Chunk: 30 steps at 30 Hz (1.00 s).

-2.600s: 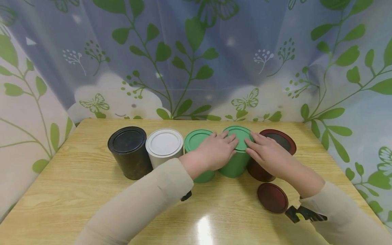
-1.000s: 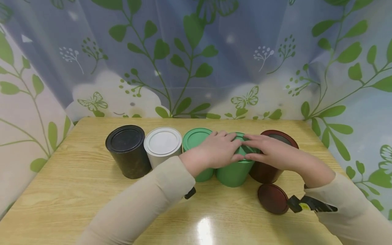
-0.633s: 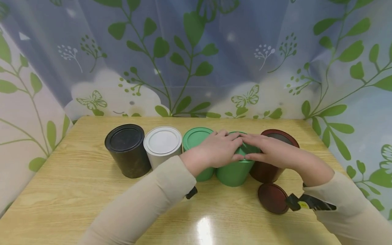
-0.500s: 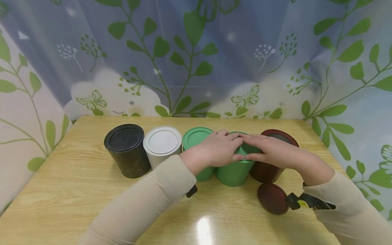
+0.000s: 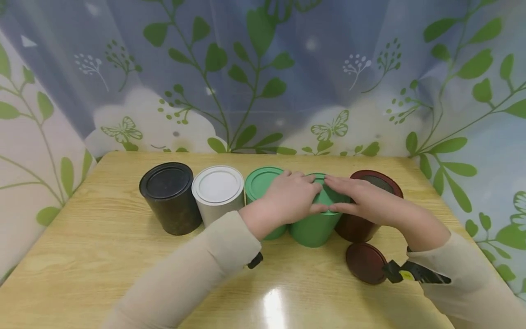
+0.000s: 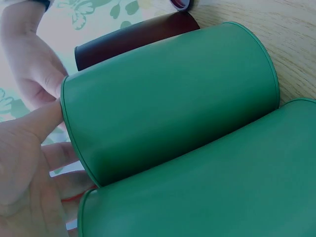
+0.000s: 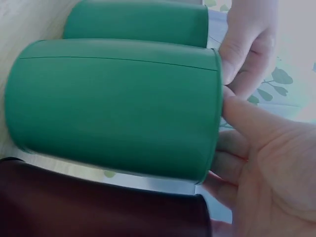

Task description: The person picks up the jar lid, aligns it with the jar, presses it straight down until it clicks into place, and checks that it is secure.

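Note:
Both hands are at the top of the right-hand green can [image 5: 314, 228], which stands upright. My left hand [image 5: 289, 196] reaches over the left green can [image 5: 260, 180] and lays its fingers across the right can's green lid [image 5: 328, 195]. From the other side comes my right hand [image 5: 361, 198], fingers over the lid. In the wrist views, the left thumb [image 6: 49, 116] and the right thumb [image 7: 242, 111] touch the rim. The other fingers [image 6: 61, 154] extend over the lid's top, partly hidden behind the can.
A black can [image 5: 170, 201] and a white can [image 5: 218, 185] stand to the left. On the right is a dark red can [image 5: 357, 228] with a dark grey top inside its rim. A dark red lid [image 5: 365, 262] lies in front of it on the wooden table [image 5: 94, 274].
Since the earliest frame, the right green can has shifted nearer to me. Both hands have drawn together over it, thumbs at its near rim. Lately the hands have barely moved; the view tilts slightly.

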{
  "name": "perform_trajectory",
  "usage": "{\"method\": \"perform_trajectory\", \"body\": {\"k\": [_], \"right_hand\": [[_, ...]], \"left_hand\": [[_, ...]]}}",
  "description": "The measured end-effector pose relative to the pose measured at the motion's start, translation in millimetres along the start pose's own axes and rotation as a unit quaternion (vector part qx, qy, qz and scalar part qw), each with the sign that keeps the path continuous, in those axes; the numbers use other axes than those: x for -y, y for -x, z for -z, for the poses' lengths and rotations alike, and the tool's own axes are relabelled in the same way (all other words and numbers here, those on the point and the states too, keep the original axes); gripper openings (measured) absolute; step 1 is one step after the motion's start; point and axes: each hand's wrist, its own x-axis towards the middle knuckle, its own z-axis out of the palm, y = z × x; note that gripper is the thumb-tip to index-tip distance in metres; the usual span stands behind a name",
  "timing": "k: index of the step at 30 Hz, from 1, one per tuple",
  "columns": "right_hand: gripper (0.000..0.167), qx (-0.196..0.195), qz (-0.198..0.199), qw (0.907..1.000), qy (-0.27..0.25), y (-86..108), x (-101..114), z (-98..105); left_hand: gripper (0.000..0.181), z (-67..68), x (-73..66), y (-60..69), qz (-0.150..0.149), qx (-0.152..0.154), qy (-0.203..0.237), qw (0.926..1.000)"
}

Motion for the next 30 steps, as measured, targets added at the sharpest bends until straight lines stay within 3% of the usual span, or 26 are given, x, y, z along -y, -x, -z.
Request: {"method": "perform_trajectory", "body": {"k": [8,16,25,30], "right_hand": [[0.064,-0.012,-0.012,0.9996,0.022,1.8,2,-2],[0.068,-0.017,-0.057,0.9981,-0.017,5.8,1,-11],[0.06,-0.033,-0.067,0.997,0.023,10.3,4,-17],[0.056,-0.03,-0.078,0.9948,0.058,12.4,8,-23]], "left_hand": [[0.053,0.6,-4.7,-1.0,0.019,0.002,0.004,0.9998],[0.044,3.3,8.1,-0.1,-0.008,0.017,0.058,0.9981],[0.047,1.8,8.7,5.1,0.012,0.001,0.039,0.9991],[0.054,-3.0,1.0,13.9,0.012,0.015,-0.041,0.999]]}}
